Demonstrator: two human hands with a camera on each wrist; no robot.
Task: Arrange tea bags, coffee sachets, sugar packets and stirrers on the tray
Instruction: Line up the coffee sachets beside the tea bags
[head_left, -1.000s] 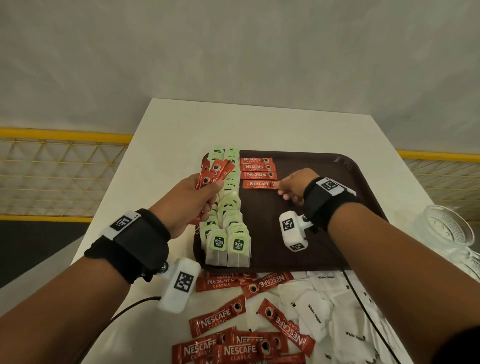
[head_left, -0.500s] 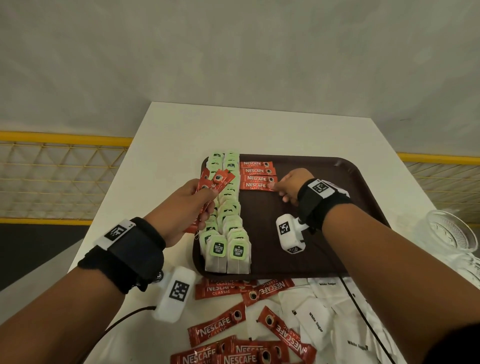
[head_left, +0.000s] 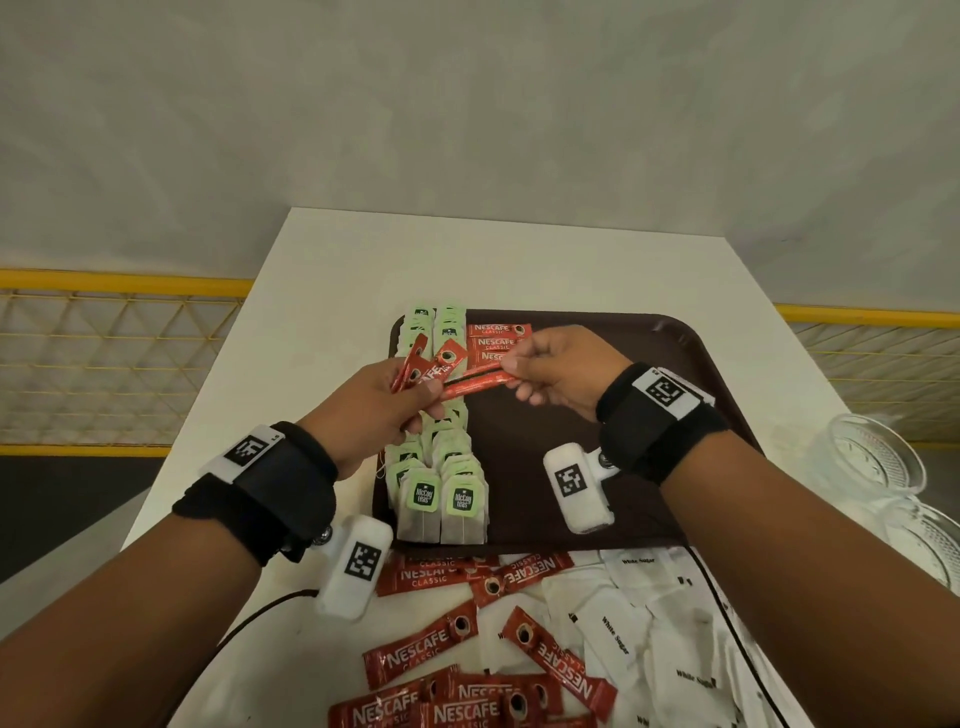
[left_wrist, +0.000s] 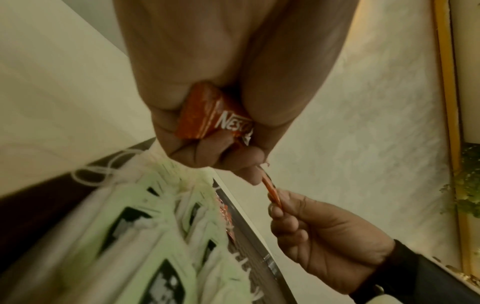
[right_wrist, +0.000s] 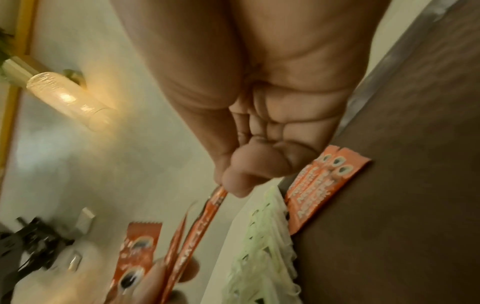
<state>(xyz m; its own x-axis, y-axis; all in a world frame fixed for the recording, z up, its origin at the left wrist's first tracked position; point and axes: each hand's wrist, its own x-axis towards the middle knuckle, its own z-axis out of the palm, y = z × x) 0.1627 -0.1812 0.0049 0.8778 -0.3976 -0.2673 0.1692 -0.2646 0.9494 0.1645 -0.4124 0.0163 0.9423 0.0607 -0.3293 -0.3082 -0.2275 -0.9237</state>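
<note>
My left hand (head_left: 410, 395) grips a small bunch of red coffee sachets (head_left: 434, 364) above the tea bags; the bunch shows in its fist in the left wrist view (left_wrist: 207, 119). My right hand (head_left: 540, 371) pinches the far end of one coffee sachet (head_left: 478, 384) from that bunch, and both hands hold it. The same sachet (right_wrist: 207, 214) runs from my right fingertips toward the left hand. Two rows of green-tagged tea bags (head_left: 441, 467) fill the left side of the brown tray (head_left: 701, 374). Three coffee sachets (head_left: 496, 341) lie stacked in a column beside them.
Loose coffee sachets (head_left: 467, 670) and white sugar packets (head_left: 639, 634) lie on the white table (head_left: 322, 291) in front of the tray. Clear glass bowls (head_left: 878, 462) stand at the right edge. A black cable (head_left: 727, 623) crosses the sugar packets.
My right hand left the laid sachets on the tray, came across to the left hand and took hold of one sachet in its bunch. The left hand stayed over the tea bags.
</note>
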